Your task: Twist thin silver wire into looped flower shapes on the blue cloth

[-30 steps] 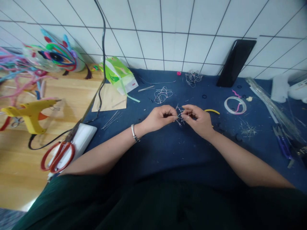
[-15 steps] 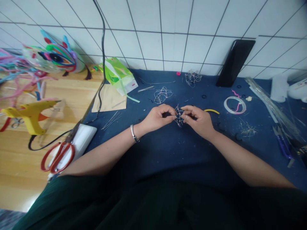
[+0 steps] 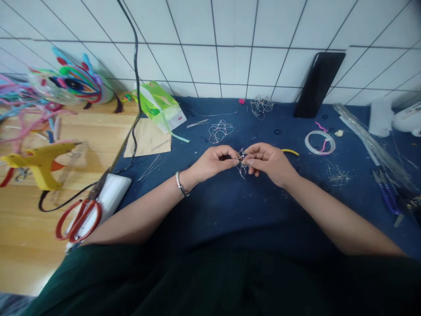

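Note:
Over the dark blue cloth (image 3: 223, 210), my two hands meet around a small openwork wire piece (image 3: 243, 169) with tiny pinkish beads. My left hand (image 3: 213, 164) pinches its left side between thumb and forefinger. On the other side, my right hand (image 3: 269, 163) grips the piece with thumb and fingertips, and a thin loop of wire stands out by those fingers. Parts of the piece are hidden behind the fingertips. Just beyond my hands lies a loose wire coil (image 3: 221, 131), and a wire ball (image 3: 262, 106) rests near the wall.
A black phone (image 3: 319, 85) leans on the tiled wall. Right are a clear ring-shaped spool (image 3: 319, 142), wire bits (image 3: 339, 175), a wire bundle (image 3: 371, 136) and blue-handled cutters (image 3: 385, 193). Left are red scissors (image 3: 79, 219), a yellow glue gun (image 3: 42, 164), a green packet (image 3: 159, 105) and a hanging cable (image 3: 136, 66).
My right hand has shifted, its fingers moving closer to my left hand on the wire piece. The piece has turned slightly between them. The whole view has shifted a little.

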Demonstrator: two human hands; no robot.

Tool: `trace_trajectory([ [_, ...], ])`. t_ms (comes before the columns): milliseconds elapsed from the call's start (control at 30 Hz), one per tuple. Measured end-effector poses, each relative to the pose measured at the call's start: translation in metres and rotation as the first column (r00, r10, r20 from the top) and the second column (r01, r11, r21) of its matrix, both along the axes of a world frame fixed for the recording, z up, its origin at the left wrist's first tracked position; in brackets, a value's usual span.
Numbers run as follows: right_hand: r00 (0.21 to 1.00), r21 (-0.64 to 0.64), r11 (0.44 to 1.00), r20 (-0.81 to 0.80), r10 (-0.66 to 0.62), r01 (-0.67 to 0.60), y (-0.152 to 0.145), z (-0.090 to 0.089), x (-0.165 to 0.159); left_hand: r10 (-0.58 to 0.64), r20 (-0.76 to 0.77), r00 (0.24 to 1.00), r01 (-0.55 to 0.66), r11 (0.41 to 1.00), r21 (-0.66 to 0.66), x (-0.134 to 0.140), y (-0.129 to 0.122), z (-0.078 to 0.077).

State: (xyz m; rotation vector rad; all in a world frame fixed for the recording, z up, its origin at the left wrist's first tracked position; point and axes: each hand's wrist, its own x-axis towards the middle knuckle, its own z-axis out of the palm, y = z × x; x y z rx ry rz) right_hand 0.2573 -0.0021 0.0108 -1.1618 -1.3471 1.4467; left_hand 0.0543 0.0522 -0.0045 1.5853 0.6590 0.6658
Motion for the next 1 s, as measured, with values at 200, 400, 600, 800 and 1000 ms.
trace_trajectory([
  [200,0.991,-0.126,0.990,-0.125,0.047,-0.063,0.001,0.008,0.006,-0.011,0.020,1.000,0.012,0.999,-0.034,0.000,0.001,-0.001],
  [400,0.993,-0.074,0.994,-0.091,0.070,-0.077,0.002,0.015,0.003,-0.044,0.061,0.997,0.049,0.994,-0.094,-0.001,0.003,-0.003],
  [600,0.996,-0.051,0.996,-0.052,0.075,-0.078,0.005,0.018,0.000,-0.062,0.104,0.993,0.076,0.988,-0.136,-0.002,0.008,-0.008],
  [800,0.997,-0.046,0.996,-0.028,0.072,-0.073,0.010,0.018,-0.004,-0.024,0.113,0.993,0.044,0.983,-0.181,-0.002,0.009,-0.013],
  [1000,0.995,-0.073,0.994,-0.058,0.076,-0.080,0.013,0.018,-0.005,-0.007,0.117,0.993,0.035,0.970,-0.240,-0.004,0.007,-0.011],
])
